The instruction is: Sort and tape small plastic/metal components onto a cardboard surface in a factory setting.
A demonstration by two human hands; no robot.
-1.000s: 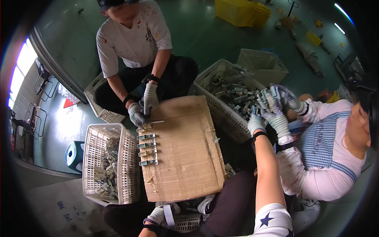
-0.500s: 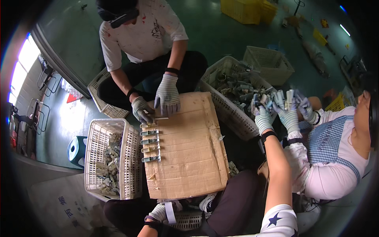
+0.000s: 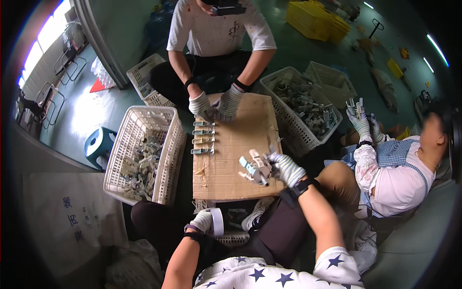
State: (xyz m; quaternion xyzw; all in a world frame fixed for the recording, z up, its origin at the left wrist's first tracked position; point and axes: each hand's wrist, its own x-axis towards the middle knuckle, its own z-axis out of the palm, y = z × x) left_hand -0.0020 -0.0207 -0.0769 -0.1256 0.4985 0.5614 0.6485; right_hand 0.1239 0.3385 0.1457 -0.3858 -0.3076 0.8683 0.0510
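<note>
My right hand point(image 3: 285, 168), in a striped glove, is closed around a bunch of small grey and teal plastic parts point(image 3: 255, 169) just above the near right part of a cardboard sheet point(image 3: 231, 178). Low down by my knee, my gloved left hand point(image 3: 202, 221) rests against a white roll of tape point(image 3: 217, 221); whether it grips the roll is unclear. A short row of the same parts point(image 3: 202, 137) lies along the sheet's left edge.
Across the sheet, a person in a white T-shirt has both gloved hands point(image 3: 216, 106) at the top of the row. A person in a checked apron at the right holds parts point(image 3: 357, 107). White baskets of parts stand left point(image 3: 166, 149) and right point(image 3: 288, 135). A teal stool point(image 3: 98, 143) stands at the far left.
My right arm has come back from the right basket toward me and now holds a bunch of parts over the cardboard. The person opposite moved both hands to the row's top.
</note>
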